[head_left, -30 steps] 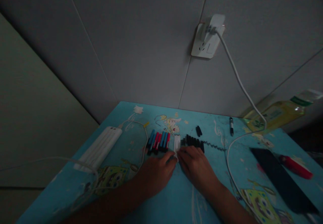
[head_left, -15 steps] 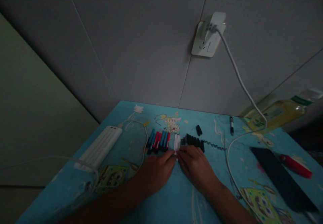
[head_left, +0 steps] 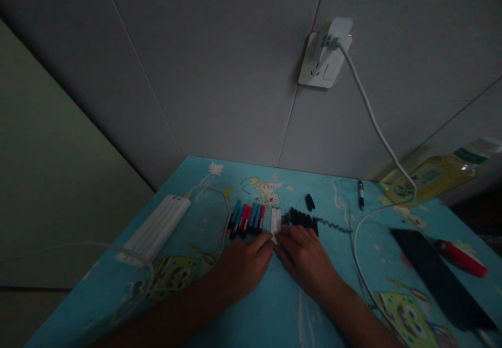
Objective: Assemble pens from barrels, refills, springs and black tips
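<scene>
Stretching out under dim light, the blue worktop, printed with cartoon figures, runs back to a grey panelled wall, where a white socket plate holds a charger and a pale cable drops in a long loop. A bottle of yellow liquid sits in the far right corner, a white power strip lies over on the left. And here, centre stage: a tight row of slim white sticks, straight and parallel, lying on the worktop, far ends pointing to the wall. They're flanked by blue and red markers with black ends on the left, short black cylinders on the right. In comes the left hand, fingers bent, tips at the near end of the row; opposite, the right hand curls in, fingertips close to the left's. Is either one pinching a stick? Can't tell; the fingers cover those near ends, and the gloom blurs them, so counting the sticks is tough. The right hand also hides part of the cylinders, and both forearms run out of view at the bottom.
</scene>
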Demonstrator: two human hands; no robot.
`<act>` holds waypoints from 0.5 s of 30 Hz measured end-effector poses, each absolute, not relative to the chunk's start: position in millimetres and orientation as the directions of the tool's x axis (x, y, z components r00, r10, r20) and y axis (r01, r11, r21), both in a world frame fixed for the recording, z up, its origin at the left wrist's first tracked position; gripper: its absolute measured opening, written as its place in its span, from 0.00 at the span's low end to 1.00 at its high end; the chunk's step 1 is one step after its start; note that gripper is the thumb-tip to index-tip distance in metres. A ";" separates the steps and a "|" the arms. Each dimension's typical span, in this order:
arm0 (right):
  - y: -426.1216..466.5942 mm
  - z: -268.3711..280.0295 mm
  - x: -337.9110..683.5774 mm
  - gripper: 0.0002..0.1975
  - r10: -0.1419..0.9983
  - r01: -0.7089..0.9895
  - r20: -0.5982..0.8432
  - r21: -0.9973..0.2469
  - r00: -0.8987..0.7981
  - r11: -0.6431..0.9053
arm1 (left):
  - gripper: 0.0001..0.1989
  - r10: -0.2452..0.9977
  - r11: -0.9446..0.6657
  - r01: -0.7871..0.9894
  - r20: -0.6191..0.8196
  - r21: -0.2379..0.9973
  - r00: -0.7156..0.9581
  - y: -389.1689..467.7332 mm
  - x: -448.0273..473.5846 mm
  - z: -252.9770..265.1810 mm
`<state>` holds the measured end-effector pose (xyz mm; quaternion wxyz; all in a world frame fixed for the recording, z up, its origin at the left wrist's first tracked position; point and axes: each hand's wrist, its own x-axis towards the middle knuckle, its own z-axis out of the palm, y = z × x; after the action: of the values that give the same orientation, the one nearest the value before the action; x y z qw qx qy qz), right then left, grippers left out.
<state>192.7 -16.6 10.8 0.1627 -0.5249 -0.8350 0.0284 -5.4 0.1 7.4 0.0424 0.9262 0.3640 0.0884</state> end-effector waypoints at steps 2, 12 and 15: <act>-16.3 8.5 192.5 0.09 0.884 0.867 0.251 -0.218 -0.395 0.449 | 0.13 0.679 -0.734 0.663 0.133 0.145 0.722 0.5 -5.2 6.9; -14.5 13.9 198.3 0.12 0.880 0.864 0.246 -0.212 -0.405 0.457 | 0.14 0.687 -0.727 0.676 0.129 0.123 0.715 0.6 -6.1 8.0; -12.5 11.4 199.8 0.12 0.880 0.868 0.247 -0.200 -0.405 0.455 | 0.15 0.693 -0.721 0.683 0.120 0.116 0.711 0.8 -5.5 10.0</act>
<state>199.8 -12.5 11.4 0.1598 -0.5215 -0.8379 0.0202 -5.5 0.8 10.0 0.0314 0.9244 0.3721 0.0777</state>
